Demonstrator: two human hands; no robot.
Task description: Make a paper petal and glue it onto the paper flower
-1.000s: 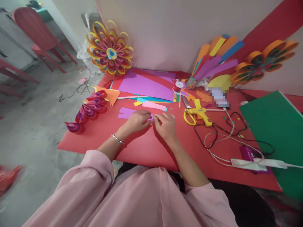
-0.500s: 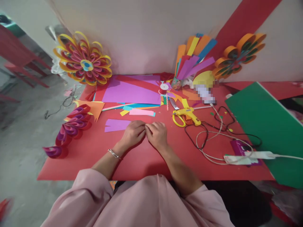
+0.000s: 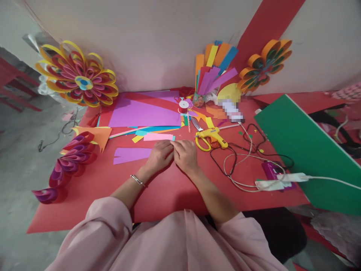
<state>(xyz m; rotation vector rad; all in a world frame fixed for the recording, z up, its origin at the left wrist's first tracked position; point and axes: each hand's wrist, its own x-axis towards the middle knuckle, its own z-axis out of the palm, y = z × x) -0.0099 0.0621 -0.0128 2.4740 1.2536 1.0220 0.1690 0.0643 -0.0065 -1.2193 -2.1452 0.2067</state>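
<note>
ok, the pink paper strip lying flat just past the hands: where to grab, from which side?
Probably the left short end of the pink paper strip, coming from the near side over the red table. It lies flat, so a fingertip must lift that edge before pinching. Its right end sits close to the left hand, so that side is crowded.

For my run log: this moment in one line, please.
left hand, right hand: fingertips touching | held: unclear | near: pink paper strip, glue gun

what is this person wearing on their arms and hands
Both the left sleeve and right sleeve are loose, pale pink and end near the elbows. A thin silver bangle circles the left wrist. The left hand and right hand are ungloved.
</note>
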